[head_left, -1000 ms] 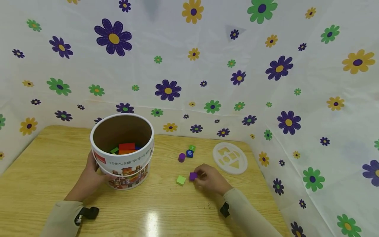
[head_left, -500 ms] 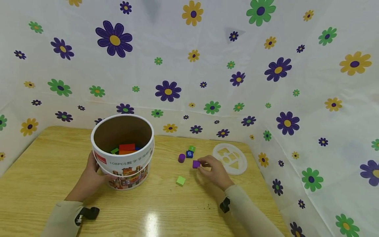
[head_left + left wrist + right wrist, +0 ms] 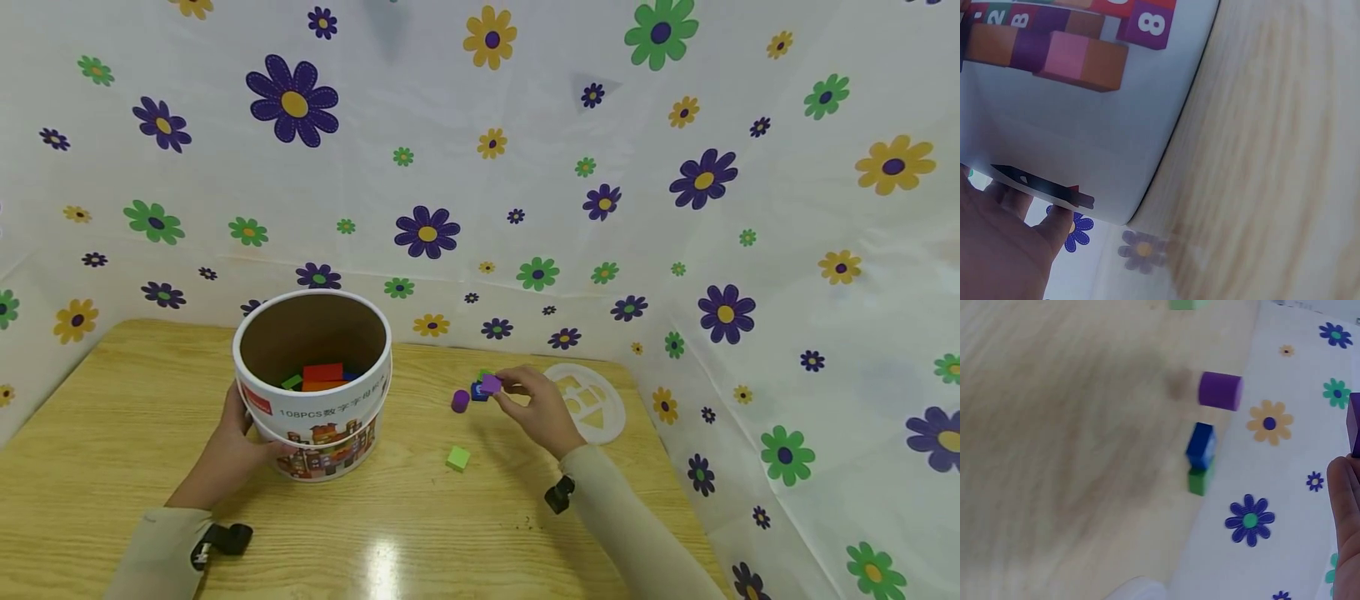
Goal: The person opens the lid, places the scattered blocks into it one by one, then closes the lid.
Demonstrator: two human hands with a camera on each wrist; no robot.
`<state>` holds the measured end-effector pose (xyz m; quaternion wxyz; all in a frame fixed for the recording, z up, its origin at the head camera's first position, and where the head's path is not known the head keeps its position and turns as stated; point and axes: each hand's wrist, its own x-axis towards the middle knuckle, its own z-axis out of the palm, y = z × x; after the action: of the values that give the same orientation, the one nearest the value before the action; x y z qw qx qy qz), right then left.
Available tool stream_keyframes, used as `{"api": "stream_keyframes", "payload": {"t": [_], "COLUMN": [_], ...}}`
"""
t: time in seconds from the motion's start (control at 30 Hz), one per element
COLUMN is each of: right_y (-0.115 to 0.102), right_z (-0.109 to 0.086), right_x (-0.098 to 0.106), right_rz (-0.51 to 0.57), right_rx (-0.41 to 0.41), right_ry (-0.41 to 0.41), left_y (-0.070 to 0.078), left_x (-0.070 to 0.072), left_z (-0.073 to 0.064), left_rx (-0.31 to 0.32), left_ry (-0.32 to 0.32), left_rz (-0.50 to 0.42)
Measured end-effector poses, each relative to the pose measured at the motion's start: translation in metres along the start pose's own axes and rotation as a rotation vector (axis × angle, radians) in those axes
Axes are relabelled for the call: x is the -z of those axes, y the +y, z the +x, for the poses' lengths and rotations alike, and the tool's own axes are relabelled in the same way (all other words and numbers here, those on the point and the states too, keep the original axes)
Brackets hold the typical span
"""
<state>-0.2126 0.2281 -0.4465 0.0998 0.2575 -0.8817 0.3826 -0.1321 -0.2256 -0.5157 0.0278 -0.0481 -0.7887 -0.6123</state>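
My left hand (image 3: 225, 458) holds the side of a white printed bucket (image 3: 333, 457), thumb at its front. The left wrist view shows those fingertips against the bucket's wall (image 3: 1072, 125). Inside lie red, orange, green and blue blocks (image 3: 322, 372). Between thumb and fingers, my right hand (image 3: 543, 412) pinches a purple cube (image 3: 491, 384), tilted and raised above the table. In the head view the cube partly covers a blue block (image 3: 477, 392) and a green block (image 3: 485, 374), which stand together (image 3: 1200, 445). Just left of these is a purple cylinder (image 3: 460, 402).
Nearer the front lies a light green block (image 3: 458, 458). A white round board with cut-out shapes (image 3: 617, 408) rests on the wooden table (image 3: 420, 533) behind the right hand. Flower-patterned cloth (image 3: 360, 183) encloses the table at the back and sides.
My right hand has lifted the purple cube from beside the light green block and carried it back toward the blue and green blocks. The left hand and the bucket have stayed put.
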Motion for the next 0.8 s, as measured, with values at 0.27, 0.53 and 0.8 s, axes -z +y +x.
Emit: {"api": "stream_keyframes", "payload": {"t": [0.27, 0.53, 0.8], "right_y": [-0.035, -0.080, -0.123], "right_z": [0.036, 0.065, 0.089], "right_x": [-0.010, -0.026, -0.044], "right_rz": [0.029, 0.081, 0.135], "right_rx": [0.049, 0.166, 0.249], "right_ry": [0.000, 0.042, 0.080], "left_y": [0.001, -0.001, 0.000], "left_x": [0.004, 0.004, 0.001], "left_z": [-0.004, -0.002, 0.000], "left_rx": [-0.015, -0.020, -0.014], "left_ry": [0.013, 0.011, 0.004], "left_rz": [0.030, 0.012, 0.008]}}
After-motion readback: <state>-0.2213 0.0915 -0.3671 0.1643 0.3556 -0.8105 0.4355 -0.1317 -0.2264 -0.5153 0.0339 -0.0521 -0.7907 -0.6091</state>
